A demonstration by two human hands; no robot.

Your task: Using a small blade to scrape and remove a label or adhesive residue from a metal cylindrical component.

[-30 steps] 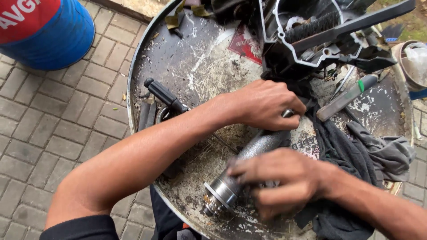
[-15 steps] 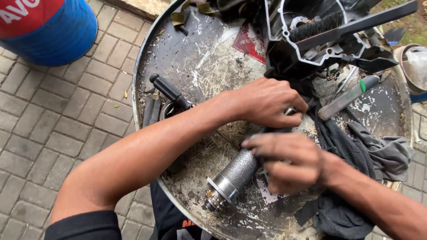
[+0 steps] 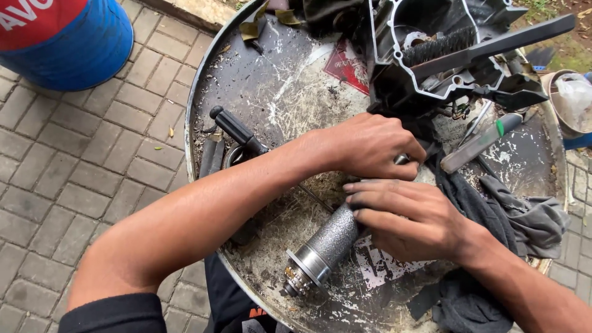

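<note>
While the right hand [image 3: 410, 219] grasps a speckled grey metal cylinder [image 3: 324, 246] lying on the round, grimy metal bench [image 3: 271, 92], the left hand [image 3: 373, 147] clenches its far end.

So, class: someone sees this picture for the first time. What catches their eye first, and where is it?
Two bare hands meet at the centre of a round, grimy metal tray: the left hand above, the right hand gripping a speckled grey metal cylinder that points toward the near rim. A black engine casing sits at the far edge, and a blue drum stands top left on the paving.
</note>
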